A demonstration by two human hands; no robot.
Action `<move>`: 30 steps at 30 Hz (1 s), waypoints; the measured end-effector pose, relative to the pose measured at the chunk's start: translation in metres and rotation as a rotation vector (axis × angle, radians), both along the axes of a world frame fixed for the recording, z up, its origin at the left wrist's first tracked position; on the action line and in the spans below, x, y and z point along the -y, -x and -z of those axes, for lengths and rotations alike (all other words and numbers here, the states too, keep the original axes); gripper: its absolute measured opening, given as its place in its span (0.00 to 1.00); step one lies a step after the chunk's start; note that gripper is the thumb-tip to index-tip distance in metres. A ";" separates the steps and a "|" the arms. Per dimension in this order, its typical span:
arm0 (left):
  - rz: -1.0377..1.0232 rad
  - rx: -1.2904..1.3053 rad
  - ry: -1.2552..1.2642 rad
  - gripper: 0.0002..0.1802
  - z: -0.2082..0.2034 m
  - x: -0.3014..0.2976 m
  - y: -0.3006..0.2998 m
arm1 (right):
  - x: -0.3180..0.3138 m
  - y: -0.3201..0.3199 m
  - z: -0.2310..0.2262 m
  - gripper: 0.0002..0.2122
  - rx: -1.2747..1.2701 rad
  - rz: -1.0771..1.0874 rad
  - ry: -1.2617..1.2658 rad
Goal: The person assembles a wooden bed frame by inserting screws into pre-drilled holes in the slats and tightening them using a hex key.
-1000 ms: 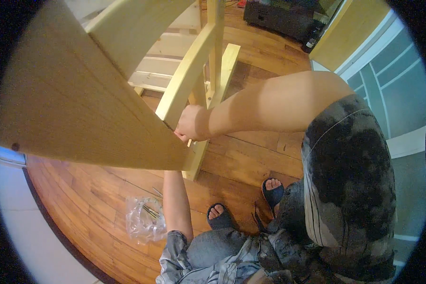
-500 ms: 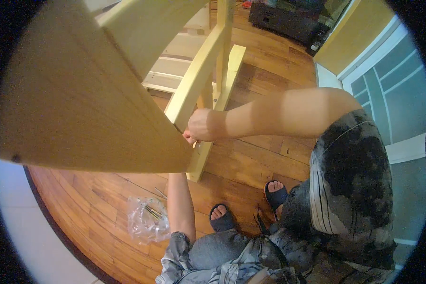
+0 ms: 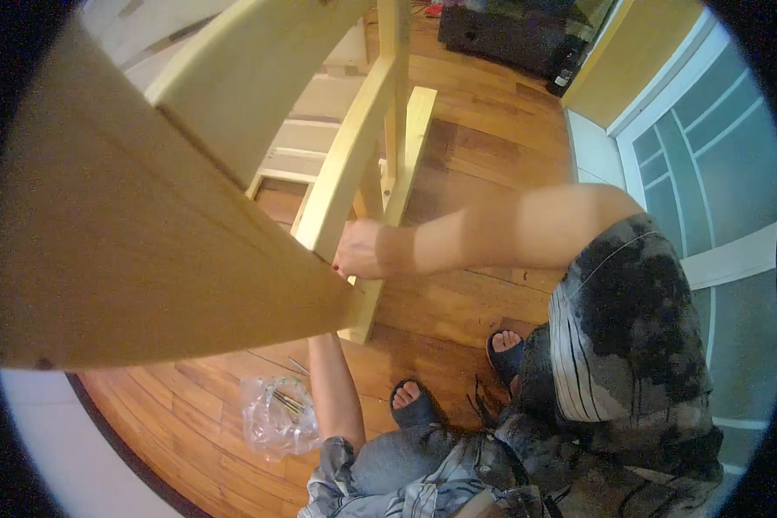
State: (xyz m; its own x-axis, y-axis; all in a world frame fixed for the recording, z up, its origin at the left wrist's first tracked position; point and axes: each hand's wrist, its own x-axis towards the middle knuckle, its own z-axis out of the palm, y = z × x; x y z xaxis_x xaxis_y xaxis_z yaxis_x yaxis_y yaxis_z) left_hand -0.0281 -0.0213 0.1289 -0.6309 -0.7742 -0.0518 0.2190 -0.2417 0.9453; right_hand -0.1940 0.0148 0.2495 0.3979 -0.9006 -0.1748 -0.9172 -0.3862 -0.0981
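Observation:
My right hand (image 3: pixel 360 248) is closed at the lower end of a pale wooden rail (image 3: pixel 344 168), where it meets a wide wooden board (image 3: pixel 147 250). Its fingertips are tucked against the joint, and whatever they pinch is hidden. Only my left forearm (image 3: pixel 335 384) shows; it reaches up beneath the board, which covers the hand. Below the joint runs a long wooden foot beam (image 3: pixel 410 147), lying along the floor. An upright wooden post (image 3: pixel 395 104) rises from it.
A clear plastic bag (image 3: pixel 278 419) with several metal bolts lies on the plank floor beside my left forearm. My sandalled feet (image 3: pixel 413 404) stand close by. A dark cabinet (image 3: pixel 501 39) is at the back, and a white-framed glazed door (image 3: pixel 708 155) stands at right.
The view has shifted, so the board's lower edge sits lower in the picture. My right hand stays at the joint, its fingers now tucked further behind the rail.

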 end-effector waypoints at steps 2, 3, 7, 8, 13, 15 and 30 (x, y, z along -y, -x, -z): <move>0.026 -0.022 0.021 0.10 -0.007 0.010 0.017 | -0.006 -0.001 -0.003 0.05 0.035 0.101 -0.004; 0.028 -0.019 0.038 0.10 -0.011 0.020 0.017 | -0.012 -0.008 -0.030 0.04 -0.116 -0.088 0.210; 0.093 -0.038 0.069 0.10 -0.021 0.031 0.043 | -0.016 -0.004 -0.030 0.02 0.072 -0.082 0.188; 0.105 -0.039 0.076 0.10 -0.023 0.033 0.047 | -0.017 -0.003 -0.031 0.02 0.069 -0.066 0.196; 0.152 -0.030 0.078 0.11 -0.026 0.033 0.061 | -0.025 0.004 -0.029 0.07 -0.004 0.014 0.143; 0.169 -0.024 0.076 0.11 -0.026 0.032 0.063 | -0.027 0.005 -0.017 0.06 0.109 0.075 0.218; 0.142 0.004 0.011 0.13 -0.011 0.010 0.048 | -0.025 -0.007 -0.013 0.07 0.080 0.254 0.245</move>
